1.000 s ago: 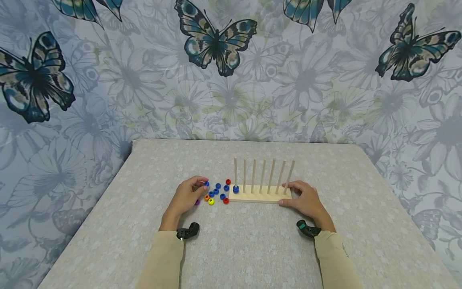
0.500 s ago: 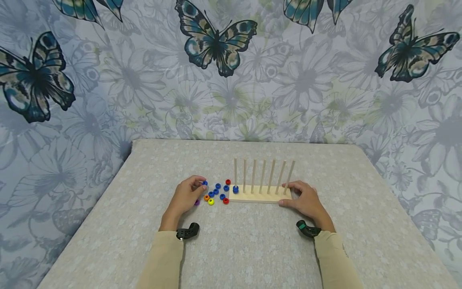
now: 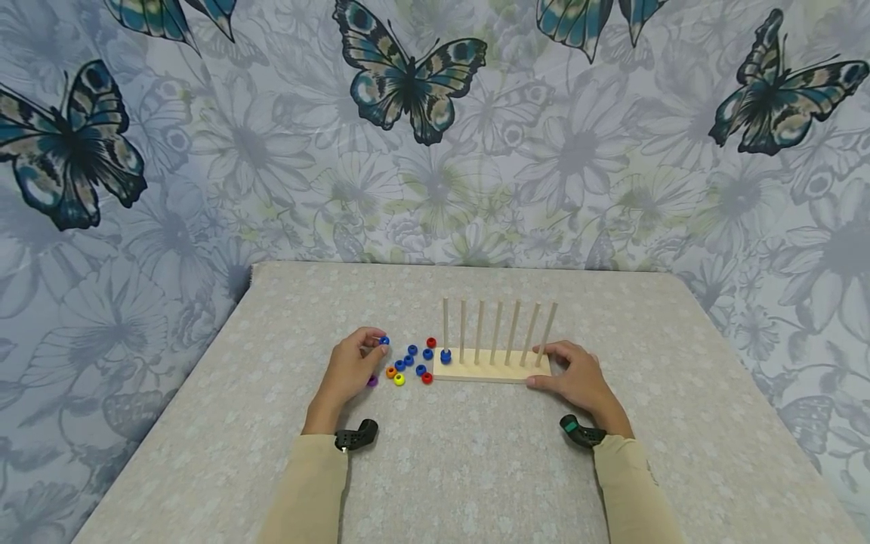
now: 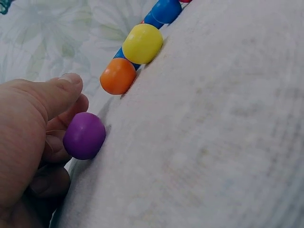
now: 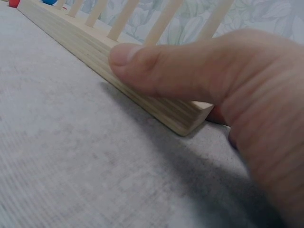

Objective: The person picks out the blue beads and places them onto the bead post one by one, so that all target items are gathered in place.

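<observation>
My left hand pinches a blue bead between thumb and forefinger, left of the scattered beads. In the left wrist view the thumb hides that bead, and a purple bead lies on the cloth beside the curled fingers. A wooden pegboard with a row of upright pegs stands to the right of the beads. Blue on its leftmost peg, at the base, is a threaded bead. My right hand grips the board's right end, thumb along the front edge and fingers behind.
Loose beads lie between my left hand and the board: several blue ones, an orange bead, a yellow bead and two red beads. A patterned cloth covers the table; a butterfly-print curtain hangs behind it.
My left hand has shifted slightly away from me, lifting the blue bead a little up and left of the other beads. My right hand keeps its grip on the board.
</observation>
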A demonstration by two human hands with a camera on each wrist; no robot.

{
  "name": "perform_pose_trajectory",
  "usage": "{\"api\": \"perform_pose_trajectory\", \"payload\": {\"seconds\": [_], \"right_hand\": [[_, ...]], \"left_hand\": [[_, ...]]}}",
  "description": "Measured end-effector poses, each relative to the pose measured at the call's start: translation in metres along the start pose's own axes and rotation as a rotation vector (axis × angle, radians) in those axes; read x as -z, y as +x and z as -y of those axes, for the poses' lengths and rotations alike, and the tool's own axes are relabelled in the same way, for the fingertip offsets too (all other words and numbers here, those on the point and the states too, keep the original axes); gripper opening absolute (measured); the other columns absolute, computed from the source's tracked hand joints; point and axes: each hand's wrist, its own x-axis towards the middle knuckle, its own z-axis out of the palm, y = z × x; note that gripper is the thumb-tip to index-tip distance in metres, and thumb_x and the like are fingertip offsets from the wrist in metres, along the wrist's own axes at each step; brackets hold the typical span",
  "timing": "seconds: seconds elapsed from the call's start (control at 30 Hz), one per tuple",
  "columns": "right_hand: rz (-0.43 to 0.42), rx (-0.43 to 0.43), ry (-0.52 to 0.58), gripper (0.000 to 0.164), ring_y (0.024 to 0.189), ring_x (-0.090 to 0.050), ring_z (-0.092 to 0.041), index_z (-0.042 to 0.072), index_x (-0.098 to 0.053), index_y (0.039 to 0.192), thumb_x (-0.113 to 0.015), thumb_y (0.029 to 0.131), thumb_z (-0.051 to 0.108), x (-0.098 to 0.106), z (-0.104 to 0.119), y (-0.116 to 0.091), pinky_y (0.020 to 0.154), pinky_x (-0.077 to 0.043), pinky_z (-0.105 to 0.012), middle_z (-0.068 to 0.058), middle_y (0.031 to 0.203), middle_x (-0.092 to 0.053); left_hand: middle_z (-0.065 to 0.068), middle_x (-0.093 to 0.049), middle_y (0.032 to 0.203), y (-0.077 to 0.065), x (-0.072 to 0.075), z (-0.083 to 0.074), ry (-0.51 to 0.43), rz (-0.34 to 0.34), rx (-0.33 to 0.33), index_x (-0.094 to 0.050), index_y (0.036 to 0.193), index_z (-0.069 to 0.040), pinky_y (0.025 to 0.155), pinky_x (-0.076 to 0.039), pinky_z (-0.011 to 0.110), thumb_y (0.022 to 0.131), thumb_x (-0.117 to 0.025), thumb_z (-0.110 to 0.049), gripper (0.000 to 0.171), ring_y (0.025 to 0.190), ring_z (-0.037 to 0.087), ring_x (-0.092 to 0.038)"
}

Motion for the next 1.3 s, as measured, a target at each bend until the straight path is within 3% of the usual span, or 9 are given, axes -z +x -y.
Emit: {"api": "perform_pose_trajectory", "payload": {"seconds": [0.33, 0.73, 1.1, 1.3], "right_hand": [[-0.008, -0.009, -0.001, 0.062, 0.094, -0.051, -0.020, 0.028, -0.071, 0.119, -0.088, 0.067, 0.056, 0.000, -0.002, 0.001, 0.083, -0.024, -0.039, 0.001, 0.109, -0.067], [-0.006, 0.003, 0.000, 0.060, 0.095, -0.051, -0.019, 0.028, -0.070, 0.119, -0.088, 0.069, 0.055, 0.000, -0.002, -0.002, 0.085, -0.025, -0.040, 0.001, 0.110, -0.067], [-0.003, -0.002, 0.004, 0.061, 0.095, -0.051, -0.020, 0.029, -0.070, 0.119, -0.088, 0.067, 0.057, 0.002, -0.001, -0.001, 0.085, -0.025, -0.039, 0.002, 0.109, -0.067], [0.005, -0.008, 0.022, 0.062, 0.097, -0.052, -0.021, 0.031, -0.069, 0.119, -0.087, 0.066, 0.059, 0.002, 0.000, -0.001, 0.086, -0.024, -0.039, 0.003, 0.112, -0.067]], "left_hand": [[0.001, -0.065, 0.107, 0.000, -0.001, -0.003, -0.010, -0.028, 0.009, -0.063, 0.122, -0.022, 0.061, -0.051, 0.031, 0.099, -0.064, -0.029, 0.023, 0.076, 0.018, -0.059], [0.000, -0.064, 0.107, -0.001, -0.002, -0.003, -0.006, -0.077, -0.007, -0.062, 0.124, -0.021, 0.057, -0.049, 0.030, 0.099, -0.064, -0.031, 0.027, 0.072, 0.019, -0.058], [-0.004, -0.067, 0.101, -0.001, -0.004, -0.007, 0.006, -0.211, -0.054, -0.063, 0.119, -0.025, 0.054, -0.043, 0.027, 0.096, -0.069, -0.032, 0.024, 0.067, 0.018, -0.052], [-0.005, -0.068, 0.102, -0.001, -0.004, -0.010, -0.003, -0.257, -0.089, -0.064, 0.120, -0.022, 0.055, -0.043, 0.027, 0.096, -0.068, -0.029, 0.025, 0.067, 0.017, -0.053]]}}
